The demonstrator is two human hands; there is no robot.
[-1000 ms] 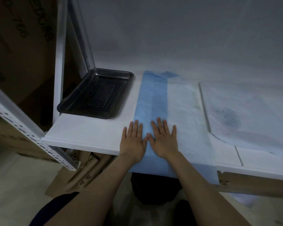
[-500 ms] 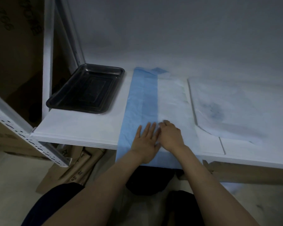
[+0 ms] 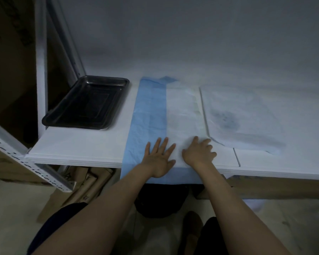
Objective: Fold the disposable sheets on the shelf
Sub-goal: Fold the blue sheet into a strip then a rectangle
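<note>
Hands split apart: right hand slides right onto white part of sheet, fingers curled; left hand stays flat, now near blue-white boundary.

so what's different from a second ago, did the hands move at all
The right hand slid rightwards across the white part of the sheet towards its right edge, fingers now curled; the left hand shifted slightly right, flat on the blue and white boundary. Nothing was picked up or released. The sheet, the black tray and the stained sheet on the shelf stayed put.
</note>
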